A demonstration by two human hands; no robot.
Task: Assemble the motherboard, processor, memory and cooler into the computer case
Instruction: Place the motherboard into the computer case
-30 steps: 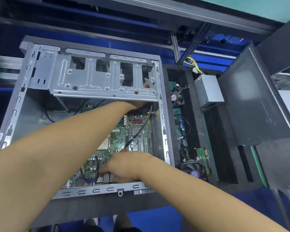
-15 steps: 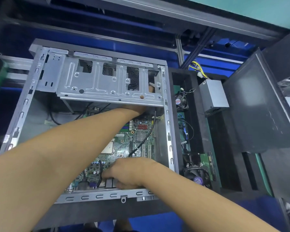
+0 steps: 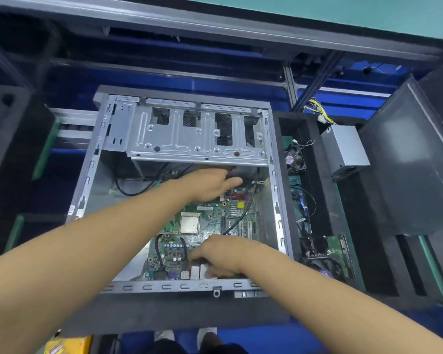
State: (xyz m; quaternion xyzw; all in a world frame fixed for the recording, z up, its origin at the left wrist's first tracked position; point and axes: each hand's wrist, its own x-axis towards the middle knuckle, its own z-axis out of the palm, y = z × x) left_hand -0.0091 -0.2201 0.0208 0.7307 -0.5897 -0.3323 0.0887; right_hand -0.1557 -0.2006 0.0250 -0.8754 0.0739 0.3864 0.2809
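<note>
Head view: left hand is sliding out from under drive cage, fingers straight. Right hand is pressing motherboard, grip unclear; board likely seating.

Arms outstretched; left hand fingers extended, right hand palm-down, fingers bent.

Dark grey bench runs across the middle, and the computer case lies on it on its side, open face up. Just beside the case on the right sits a black foam tray, close against its wall. In the tray's slots are a small fan, a silver power supply and a cooler nearer the front. Further right, a dark panel stands tilted.
</note>
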